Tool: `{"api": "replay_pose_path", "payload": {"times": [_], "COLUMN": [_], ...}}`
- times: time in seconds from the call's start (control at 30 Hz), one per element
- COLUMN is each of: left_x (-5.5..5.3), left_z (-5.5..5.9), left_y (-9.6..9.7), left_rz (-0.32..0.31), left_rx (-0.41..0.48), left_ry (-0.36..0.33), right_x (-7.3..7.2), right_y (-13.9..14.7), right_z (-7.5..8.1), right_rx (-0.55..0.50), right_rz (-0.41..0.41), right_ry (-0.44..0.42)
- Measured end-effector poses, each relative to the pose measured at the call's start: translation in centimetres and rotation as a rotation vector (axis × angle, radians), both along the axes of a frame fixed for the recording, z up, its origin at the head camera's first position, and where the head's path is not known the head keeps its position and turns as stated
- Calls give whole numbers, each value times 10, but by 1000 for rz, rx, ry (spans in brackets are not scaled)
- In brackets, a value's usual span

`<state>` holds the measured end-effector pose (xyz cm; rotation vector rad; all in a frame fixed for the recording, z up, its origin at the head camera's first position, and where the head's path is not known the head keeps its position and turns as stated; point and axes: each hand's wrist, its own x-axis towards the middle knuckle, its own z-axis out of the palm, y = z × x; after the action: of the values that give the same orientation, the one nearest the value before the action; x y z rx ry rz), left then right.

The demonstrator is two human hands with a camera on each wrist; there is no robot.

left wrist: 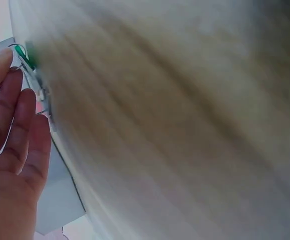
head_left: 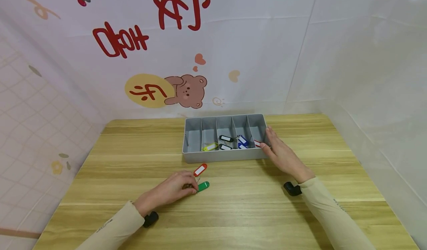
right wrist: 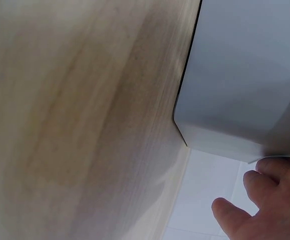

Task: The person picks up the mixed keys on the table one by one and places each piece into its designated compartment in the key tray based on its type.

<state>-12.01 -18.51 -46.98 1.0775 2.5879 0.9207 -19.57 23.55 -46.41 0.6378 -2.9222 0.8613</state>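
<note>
My left hand point(head_left: 173, 187) is low over the table, its thumb and index finger pinching the metal ring of a green key tag point(head_left: 203, 186). From the left wrist view, the green key tag point(left wrist: 24, 56) hangs at those fingertips, partly blurred. Just beyond lies a red key tag point(head_left: 200, 170) with a white label. My right hand point(head_left: 283, 155) rests at the right end of a grey divided tray point(head_left: 220, 156), fingers along the side rim and thumb at the front corner. In the right wrist view, the fingers point(right wrist: 272, 167) touch the rim of the tray point(right wrist: 245, 75).
Inside the tray's compartments are a yellow key tag point(head_left: 210, 147), black key tags point(head_left: 226, 138), blue key tags point(head_left: 242, 140) and a red key tag point(head_left: 257, 143) partly hidden by my thumb. A printed white backdrop point(head_left: 260, 49) stands behind the wooden table point(head_left: 250, 213).
</note>
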Motion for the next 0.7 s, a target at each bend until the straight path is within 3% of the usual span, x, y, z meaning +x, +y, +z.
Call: {"api": "replay_pose_path", "payload": {"times": [0.47,0.7], "left_x": [7,11], "left_z": [19,35], "left_y": [0,1], "left_rz": [57,123], "left_rx": [116,204], "left_ry": [105,37], "right_x": [-1,-1], "right_y": [0,0], "right_z": [-1,-1], "right_rx": [2,0], "right_rz": [0,2], "right_ry": [-2,4]}}
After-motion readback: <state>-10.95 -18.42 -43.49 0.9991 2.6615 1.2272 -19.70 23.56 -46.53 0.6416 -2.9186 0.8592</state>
